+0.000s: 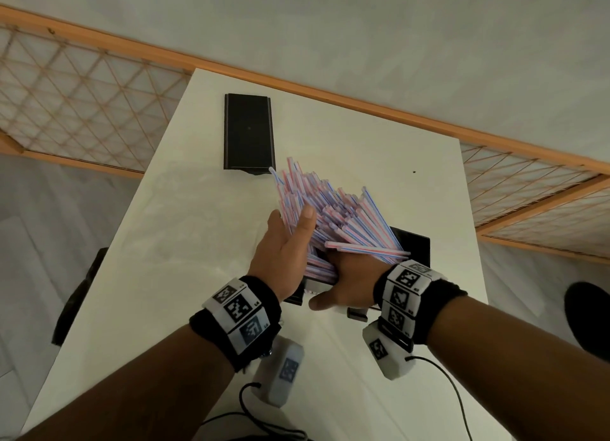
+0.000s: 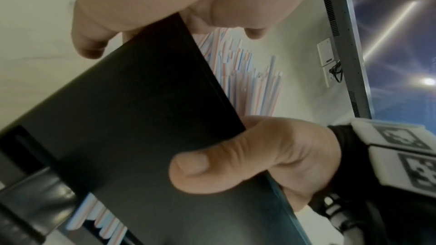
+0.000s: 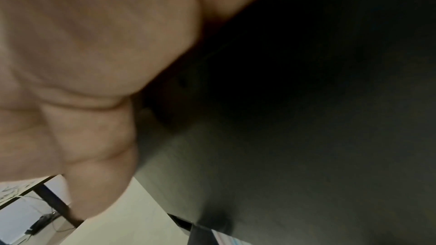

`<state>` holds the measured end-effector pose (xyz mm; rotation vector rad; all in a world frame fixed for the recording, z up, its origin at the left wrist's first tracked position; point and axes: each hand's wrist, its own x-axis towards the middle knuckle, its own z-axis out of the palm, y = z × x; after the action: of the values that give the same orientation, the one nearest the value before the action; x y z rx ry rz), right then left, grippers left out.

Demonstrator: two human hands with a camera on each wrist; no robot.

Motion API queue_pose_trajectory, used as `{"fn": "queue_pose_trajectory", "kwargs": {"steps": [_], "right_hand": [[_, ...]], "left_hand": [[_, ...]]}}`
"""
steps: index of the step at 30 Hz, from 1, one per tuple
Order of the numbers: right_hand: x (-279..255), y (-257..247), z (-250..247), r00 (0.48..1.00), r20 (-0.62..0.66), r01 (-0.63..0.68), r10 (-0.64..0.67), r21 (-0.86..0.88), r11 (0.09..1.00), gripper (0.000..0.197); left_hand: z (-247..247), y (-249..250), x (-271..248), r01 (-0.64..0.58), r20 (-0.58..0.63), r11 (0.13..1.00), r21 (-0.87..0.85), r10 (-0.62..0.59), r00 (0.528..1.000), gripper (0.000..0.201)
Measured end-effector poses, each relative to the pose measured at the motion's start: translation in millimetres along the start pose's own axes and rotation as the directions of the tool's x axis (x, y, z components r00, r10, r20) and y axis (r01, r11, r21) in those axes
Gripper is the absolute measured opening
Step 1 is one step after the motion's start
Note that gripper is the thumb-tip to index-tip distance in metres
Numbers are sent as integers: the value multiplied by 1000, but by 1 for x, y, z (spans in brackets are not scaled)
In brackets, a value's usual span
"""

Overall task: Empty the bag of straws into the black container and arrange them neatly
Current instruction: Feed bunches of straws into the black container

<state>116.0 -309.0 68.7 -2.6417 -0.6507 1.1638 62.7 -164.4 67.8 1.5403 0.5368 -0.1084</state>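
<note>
A thick bundle of red, white and blue striped straws (image 1: 346,216) fans out of the black container (image 1: 416,246), which is tilted above the white table (image 1: 185,229). My right hand (image 1: 346,282) grips the container from below. The left wrist view shows its thumb (image 2: 212,170) pressed on the dark wall (image 2: 141,118). My left hand (image 1: 284,246) holds the straws from the left side, thumb lying up along them; its fingers are hidden behind the bundle. In the right wrist view only my palm (image 3: 82,62) and the container's dark wall (image 3: 306,118) show.
A flat black lid (image 1: 249,132) lies at the table's far end, just beyond the straw tips. A dark chair (image 1: 79,295) stands off the left edge. Cables (image 1: 251,421) trail at the near edge. A wooden lattice rail (image 1: 82,110) runs behind the table.
</note>
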Motion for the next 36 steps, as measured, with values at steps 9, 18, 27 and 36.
{"fn": "queue_pose_trajectory", "kwargs": {"steps": [9, 18, 27, 36], "right_hand": [[5, -10, -2, 999, -19, 52, -51, 69, 996, 69], [-16, -5, -15, 998, -66, -18, 15, -41, 999, 58], [-45, 16, -7, 930, -319, 146, -181, -129, 981, 46], [-29, 11, -4, 981, -168, 74, -94, -126, 989, 38]], "left_hand": [[1, -4, -1, -57, -59, 998, 42, 59, 997, 55], [-12, 18, 10, -110, -333, 991, -77, 79, 940, 79], [-14, 22, 16, -158, -223, 985, -67, 139, 965, 58], [3, 12, 16, -89, -187, 996, -21, 83, 979, 63]]}}
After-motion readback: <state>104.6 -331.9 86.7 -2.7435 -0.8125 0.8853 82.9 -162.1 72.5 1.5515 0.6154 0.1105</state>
